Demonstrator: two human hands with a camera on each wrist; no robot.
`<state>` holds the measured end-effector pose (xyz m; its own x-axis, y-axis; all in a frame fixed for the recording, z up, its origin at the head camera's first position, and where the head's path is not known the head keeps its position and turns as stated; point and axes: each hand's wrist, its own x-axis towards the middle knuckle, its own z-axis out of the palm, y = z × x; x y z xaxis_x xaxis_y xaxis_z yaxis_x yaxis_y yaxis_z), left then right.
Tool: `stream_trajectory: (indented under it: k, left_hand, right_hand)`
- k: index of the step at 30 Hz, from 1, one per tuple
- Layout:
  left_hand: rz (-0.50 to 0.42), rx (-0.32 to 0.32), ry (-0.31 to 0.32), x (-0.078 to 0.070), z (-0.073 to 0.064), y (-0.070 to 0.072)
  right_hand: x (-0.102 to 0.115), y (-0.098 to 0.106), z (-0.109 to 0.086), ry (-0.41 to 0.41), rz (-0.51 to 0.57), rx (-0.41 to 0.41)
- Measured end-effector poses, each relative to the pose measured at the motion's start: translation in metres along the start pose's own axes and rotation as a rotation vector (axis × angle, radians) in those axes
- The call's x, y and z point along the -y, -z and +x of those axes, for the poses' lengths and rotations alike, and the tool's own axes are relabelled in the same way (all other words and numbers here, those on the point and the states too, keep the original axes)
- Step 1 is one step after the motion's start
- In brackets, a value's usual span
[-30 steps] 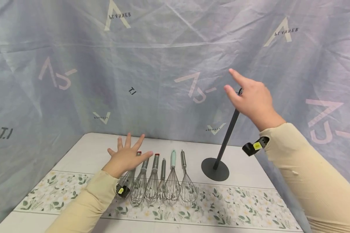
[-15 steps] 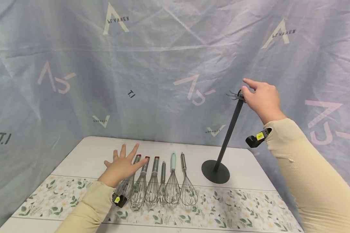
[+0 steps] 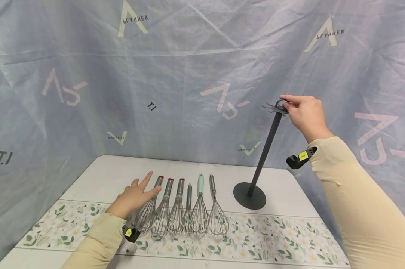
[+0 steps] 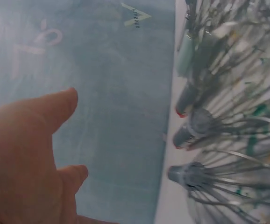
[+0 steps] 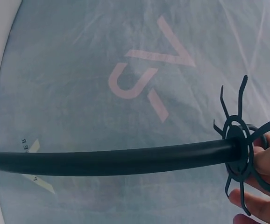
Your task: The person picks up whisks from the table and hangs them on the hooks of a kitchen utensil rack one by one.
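Note:
My right hand [image 3: 308, 116] pinches the ring on top of a dark utensil stand [image 3: 267, 153], thumb and index finger at the loop. In the right wrist view, curved hooks [image 5: 241, 95] fan out from the stand's head, with fingers behind them. My left hand [image 3: 131, 198] hovers with fingers spread, left of a row of several wire whisks lying on the table. The nearest of them is a red-tipped whisk [image 3: 159, 182]; others include a mint-handled whisk [image 3: 200, 184] and a steel-handled whisk [image 3: 212, 185]. In the left wrist view, the whisk wires [image 4: 247, 182] lie beyond the hand, which touches none.
The stand's round base [image 3: 249, 201] rests on the white table [image 3: 104, 175] right of the whisks. A floral strip [image 3: 273, 235] crosses the table under the whisk wires. A grey-blue printed curtain [image 3: 175, 74] hangs behind the table and along both sides.
My right hand has moved right and slightly down from in front of the stand's top, and its fingers have closed on the ring. My left hand has drifted left and down, away from the handles.

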<state>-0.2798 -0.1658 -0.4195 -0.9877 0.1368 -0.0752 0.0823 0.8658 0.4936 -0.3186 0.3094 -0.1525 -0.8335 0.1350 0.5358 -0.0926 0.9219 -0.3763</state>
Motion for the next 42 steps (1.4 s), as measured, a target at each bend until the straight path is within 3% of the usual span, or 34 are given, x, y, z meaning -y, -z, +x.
stream_trajectory:
  k: [5, 12, 21, 29, 35, 42]
  left_hand:
    - [-0.049, 0.013, -0.005, 0.01, 0.004, -0.007]
    - [-0.202, -0.004, -0.029, 0.018, 0.011, -0.008]
    - [-0.4, 0.094, 0.085, 0.022, 0.021, -0.01]
    - [-0.546, 0.155, 0.14, 0.022, 0.034, -0.009]
    - [-0.562, 0.157, 0.145, 0.022, 0.044, -0.017]
    - [-0.543, 0.09, 0.175, 0.03, 0.051, -0.03]
  right_hand:
    - [-0.002, -0.003, -0.002, 0.013, -0.012, -0.022]
    - [-0.003, -0.006, -0.004, 0.035, -0.026, -0.035]
    - [-0.005, -0.003, -0.007, 0.049, 0.051, -0.023]
    - [0.001, -0.001, -0.002, 0.044, 0.0, -0.029]
    - [-0.002, -0.001, -0.002, 0.034, -0.007, -0.027]
    - [-0.001, -0.002, -0.001, 0.046, -0.035, -0.003]
